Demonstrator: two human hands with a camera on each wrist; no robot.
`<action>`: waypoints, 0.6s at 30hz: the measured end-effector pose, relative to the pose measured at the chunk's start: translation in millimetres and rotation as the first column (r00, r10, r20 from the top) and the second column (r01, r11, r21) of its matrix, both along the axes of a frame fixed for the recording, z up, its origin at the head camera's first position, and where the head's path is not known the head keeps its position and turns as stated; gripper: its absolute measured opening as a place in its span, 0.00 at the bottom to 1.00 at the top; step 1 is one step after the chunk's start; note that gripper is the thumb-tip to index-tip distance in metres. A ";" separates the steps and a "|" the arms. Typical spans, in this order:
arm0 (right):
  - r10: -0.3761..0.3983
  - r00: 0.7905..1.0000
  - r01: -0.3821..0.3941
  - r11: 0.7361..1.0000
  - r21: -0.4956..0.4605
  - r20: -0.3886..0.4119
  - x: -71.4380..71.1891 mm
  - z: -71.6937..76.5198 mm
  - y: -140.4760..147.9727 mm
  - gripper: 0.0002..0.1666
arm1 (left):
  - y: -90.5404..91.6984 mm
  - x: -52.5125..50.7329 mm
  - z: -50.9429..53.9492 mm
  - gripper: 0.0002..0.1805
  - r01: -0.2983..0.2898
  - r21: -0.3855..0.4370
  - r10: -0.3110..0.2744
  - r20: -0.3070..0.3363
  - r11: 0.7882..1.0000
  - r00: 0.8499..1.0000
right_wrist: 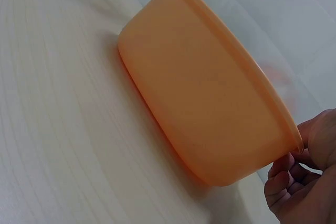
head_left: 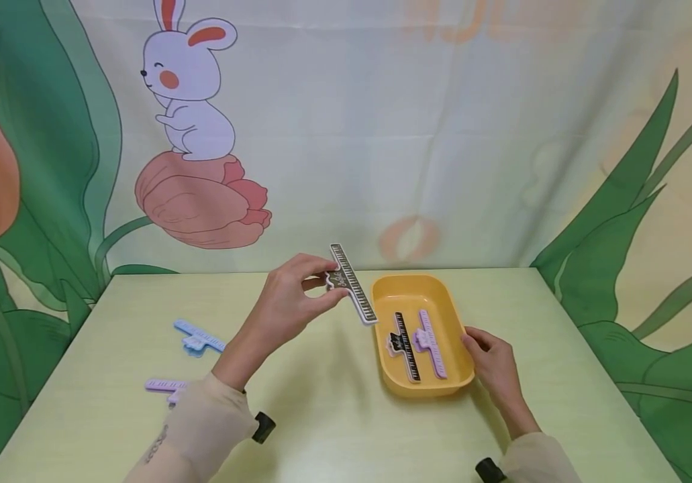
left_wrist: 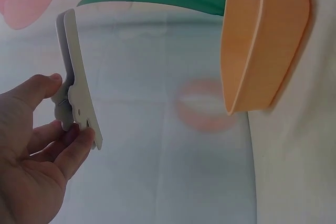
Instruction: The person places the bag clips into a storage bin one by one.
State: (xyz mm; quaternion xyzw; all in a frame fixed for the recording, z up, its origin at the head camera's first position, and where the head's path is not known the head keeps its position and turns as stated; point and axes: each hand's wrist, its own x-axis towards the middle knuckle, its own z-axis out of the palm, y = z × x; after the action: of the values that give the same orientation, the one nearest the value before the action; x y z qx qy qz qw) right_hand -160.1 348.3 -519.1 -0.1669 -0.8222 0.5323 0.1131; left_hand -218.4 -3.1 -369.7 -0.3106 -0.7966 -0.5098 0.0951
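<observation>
My left hand (head_left: 288,302) pinches a black-and-white clip (head_left: 354,285) by its handle, raised just left of the yellow tray (head_left: 389,382). In the left wrist view the clip (left_wrist: 79,77) shows its pale edge between thumb and fingers. Inside the tray lie a black clip (head_left: 407,347) and a purple clip (head_left: 432,343), side by side. My right hand (head_left: 497,369) grips the tray's right rim between thumb and fingers; the right wrist view shows this hand (right_wrist: 310,171) at one corner of the tray (right_wrist: 205,87).
On the table's left part lie a blue clip (head_left: 199,337) and another purple clip (head_left: 166,386), partly hidden by my left forearm. A printed curtain (head_left: 333,134) with a rabbit and flowers hangs behind the table.
</observation>
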 end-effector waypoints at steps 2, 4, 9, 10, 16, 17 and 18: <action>0.000 1.000 0.000 1.000 0.001 0.001 0.0 -0.3 -0.1 0.25 | 4.1 -1.2 -2.5 0.20 0.008 0.002 -0.008 0.009 1.000 1.000; -0.001 1.000 0.001 1.000 0.000 0.000 0.0 -0.3 -0.2 0.25 | 8.4 -1.9 -4.7 0.20 0.017 0.006 -0.017 0.014 1.000 1.000; -0.007 1.000 0.007 1.000 -0.005 -0.006 0.3 0.7 -1.5 0.24 | 18.0 -2.4 -9.8 0.20 0.034 0.007 -0.034 0.025 0.999 0.999; -0.007 1.000 0.007 1.000 -0.007 -0.007 0.5 0.8 -1.7 0.24 | 20.0 -2.6 -11.0 0.20 0.034 0.004 -0.034 0.029 0.999 0.999; -0.011 1.000 0.011 1.000 -0.008 -0.014 0.8 0.3 -0.9 0.24 | 33.8 -3.6 -18.6 0.20 0.059 0.013 -0.059 0.054 0.998 0.997; -0.013 1.000 0.012 1.000 -0.008 -0.016 0.7 0.1 -0.8 0.24 | 36.1 -3.7 -20.0 0.20 0.067 0.019 -0.068 0.058 0.998 0.996; -0.013 1.000 0.013 1.000 -0.007 -0.014 0.5 -0.2 -0.6 0.24 | 38.2 -3.8 -21.4 0.20 0.072 0.020 -0.073 0.061 0.997 0.995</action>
State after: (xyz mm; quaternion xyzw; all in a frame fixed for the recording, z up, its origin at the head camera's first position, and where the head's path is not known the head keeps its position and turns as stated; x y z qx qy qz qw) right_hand -159.6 347.8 -519.2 -0.1689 -0.8185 0.5354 0.1220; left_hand -222.2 35.2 -391.1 -0.3226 -0.7829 -0.5292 0.0546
